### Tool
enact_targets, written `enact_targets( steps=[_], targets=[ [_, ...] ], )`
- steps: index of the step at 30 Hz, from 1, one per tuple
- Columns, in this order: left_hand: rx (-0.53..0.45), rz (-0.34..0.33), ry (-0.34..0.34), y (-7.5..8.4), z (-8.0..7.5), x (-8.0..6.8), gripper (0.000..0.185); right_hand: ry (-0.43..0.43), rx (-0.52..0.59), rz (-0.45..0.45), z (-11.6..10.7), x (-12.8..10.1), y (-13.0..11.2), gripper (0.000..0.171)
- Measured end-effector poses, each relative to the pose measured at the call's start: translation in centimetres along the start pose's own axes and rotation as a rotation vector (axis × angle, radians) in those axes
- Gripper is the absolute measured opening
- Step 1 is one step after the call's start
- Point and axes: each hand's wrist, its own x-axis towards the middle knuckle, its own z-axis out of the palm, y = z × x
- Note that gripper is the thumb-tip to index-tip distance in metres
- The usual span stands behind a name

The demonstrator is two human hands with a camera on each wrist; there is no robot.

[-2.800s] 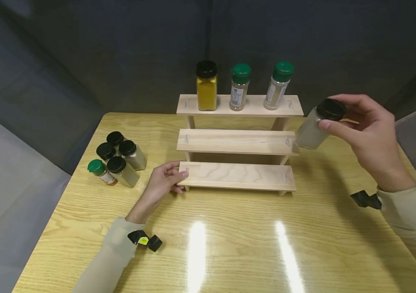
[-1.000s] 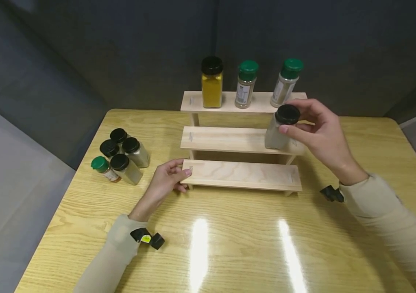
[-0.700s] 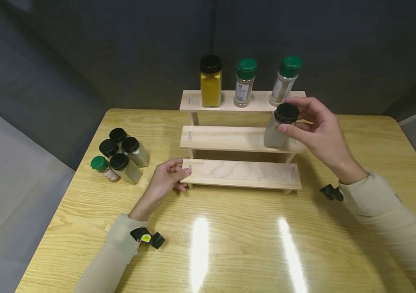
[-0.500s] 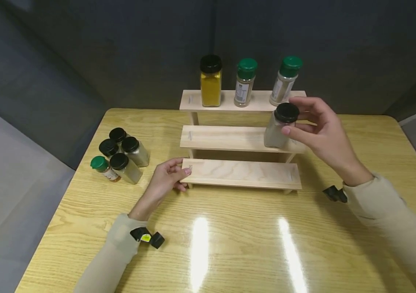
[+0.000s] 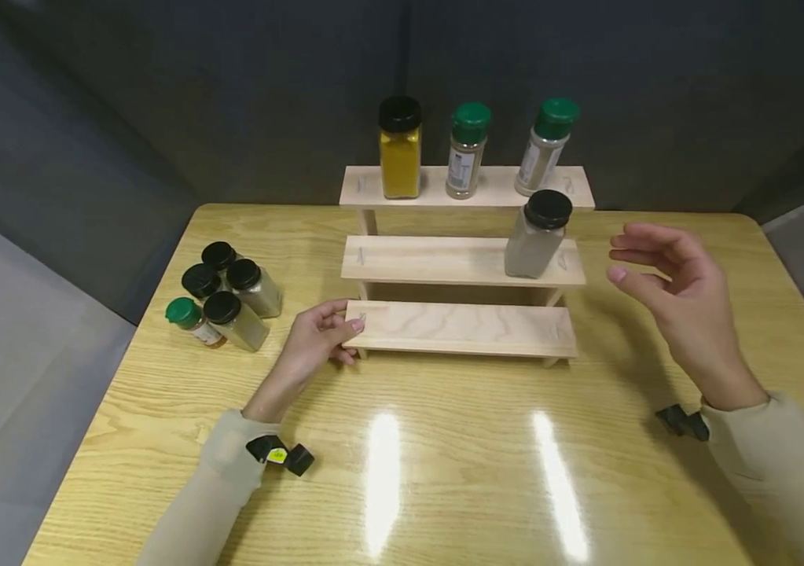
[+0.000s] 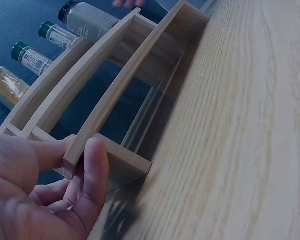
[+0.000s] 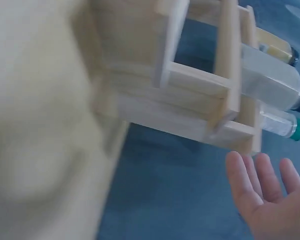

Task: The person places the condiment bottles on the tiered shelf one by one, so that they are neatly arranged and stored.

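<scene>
A three-tier wooden spice rack [image 5: 461, 328] stands on the table. My left hand [image 5: 313, 338] pinches the left end of its lowest shelf, thumb on top and fingers curled beneath; the left wrist view shows the same grip [image 6: 65, 185]. Toward the right end of the middle shelf stands a grey-filled spice jar [image 5: 532, 244] with a black lid. My right hand [image 5: 684, 299] is apart from it, to the right of the rack, fingers loosely bent and holding nothing. On the top shelf are a yellow spice jar [image 5: 400, 161] and two green-capped shakers [image 5: 463, 165] [image 5: 539, 161].
Left of the rack, several black-lidded jars [image 5: 242, 324] cluster with a small green-capped bottle [image 5: 196, 322]. The wooden table [image 5: 458, 472] extends toward the viewer. Dark cloth [image 5: 267, 102] hangs behind it.
The right hand carried the grey-filled jar left onto the middle shelf, let go of it and drew back to the right. The left hand has kept its grip on the lowest shelf.
</scene>
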Motion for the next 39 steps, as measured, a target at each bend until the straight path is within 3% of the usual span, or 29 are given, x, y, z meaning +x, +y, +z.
enact_targets(
  steps=[3,11,19,28,34,39],
  targets=[
    [0.003,-0.001,0.002,0.0,-0.1,0.0,0.059,-0.004,-0.012,0.059,-0.7,-1.2,1.2,0.045],
    [-0.009,0.001,0.006,0.0,-0.2,0.0,0.058,-0.112,-0.001,0.272,-1.0,-4.1,4.3,0.038],
    [-0.001,0.014,0.026,0.0,-0.4,-0.4,0.057,-0.118,0.149,0.458,0.1,-4.8,5.8,0.032],
    [0.016,0.037,0.050,-0.2,0.7,-0.2,0.056,-0.101,0.332,0.532,-0.5,-4.2,6.5,0.035],
    [0.163,0.082,0.057,-0.1,0.5,-0.4,0.055,-0.096,0.342,0.582,-0.9,-3.8,6.8,0.036],
    [0.370,0.162,0.089,1.1,-1.1,-3.1,0.048,-0.118,0.354,0.594,-0.7,-3.7,7.1,0.036]
  ],
)
